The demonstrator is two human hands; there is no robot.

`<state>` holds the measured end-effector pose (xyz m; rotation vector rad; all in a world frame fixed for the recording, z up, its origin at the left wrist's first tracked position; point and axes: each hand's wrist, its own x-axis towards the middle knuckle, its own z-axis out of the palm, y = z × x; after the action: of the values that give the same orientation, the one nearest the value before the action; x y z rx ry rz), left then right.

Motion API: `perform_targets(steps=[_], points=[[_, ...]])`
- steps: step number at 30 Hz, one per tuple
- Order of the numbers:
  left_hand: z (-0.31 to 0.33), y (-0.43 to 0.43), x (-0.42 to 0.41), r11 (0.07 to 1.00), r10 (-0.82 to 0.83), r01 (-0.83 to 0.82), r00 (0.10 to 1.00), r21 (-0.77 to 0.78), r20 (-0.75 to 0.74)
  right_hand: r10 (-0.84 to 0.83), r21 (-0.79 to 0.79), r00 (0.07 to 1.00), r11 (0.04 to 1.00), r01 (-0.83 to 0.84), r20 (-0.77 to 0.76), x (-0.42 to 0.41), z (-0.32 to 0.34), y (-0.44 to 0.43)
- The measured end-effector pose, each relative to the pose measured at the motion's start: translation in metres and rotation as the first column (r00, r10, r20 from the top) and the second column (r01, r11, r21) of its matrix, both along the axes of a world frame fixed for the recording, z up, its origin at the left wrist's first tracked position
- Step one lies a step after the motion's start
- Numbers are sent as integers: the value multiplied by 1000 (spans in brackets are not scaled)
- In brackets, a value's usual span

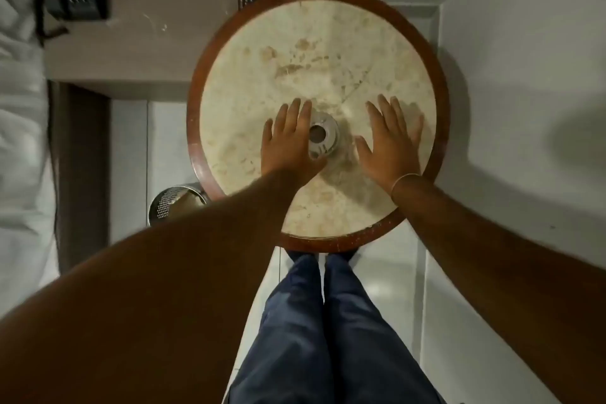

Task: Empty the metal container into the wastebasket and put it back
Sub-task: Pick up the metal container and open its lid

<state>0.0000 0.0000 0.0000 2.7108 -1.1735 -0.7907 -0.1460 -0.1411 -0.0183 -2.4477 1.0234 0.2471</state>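
Two bare hands lie flat on the round table [410, 52] at mid-frame. Your left hand [288, 144] is spread open, its thumb side touching the metal container [323, 136] at the table's centre; your right hand [390, 141] is splayed wide, just right of it. The perforated wastebasket [170, 203] stands on the floor, lower left of the table.

Both forearms are bare, with no sleeve showing anywhere along them; the left hand [290, 144] wears nothing; the right hand [390, 146] has a thin, pale metal bangle [405, 181] circling its wrist; the legs are in dark blue trousers [328, 331], creased lengthwise; dark footwear shows at the cuffs, largely hidden.
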Motion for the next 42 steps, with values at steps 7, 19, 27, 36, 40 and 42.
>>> perform_targets(steps=[7,19,27,36,40,42], points=[[-32,-23,-13,994,-69,72,997,83,-32,-104,13,993,995,103,53,-3,-34,11],[-42,-33,-9,992,-73,75,997,101,-22,-387,179,904,917,356,184,-13,-29,38],[29,-31,-20,995,-37,26,993,-97,-115,-846,787,512,213,579,-148,8,36,34],[171,-5,-27,949,-138,110,988,-295,-76,-721,949,618,-214,233,-314,11,139,21],[214,7,-31,931,-168,147,985,-334,-34,-722,945,613,-292,149,-320,8,168,28],[226,13,-37,915,-160,138,987,-378,-28,-734,944,599,-302,133,-319,5,178,32]])
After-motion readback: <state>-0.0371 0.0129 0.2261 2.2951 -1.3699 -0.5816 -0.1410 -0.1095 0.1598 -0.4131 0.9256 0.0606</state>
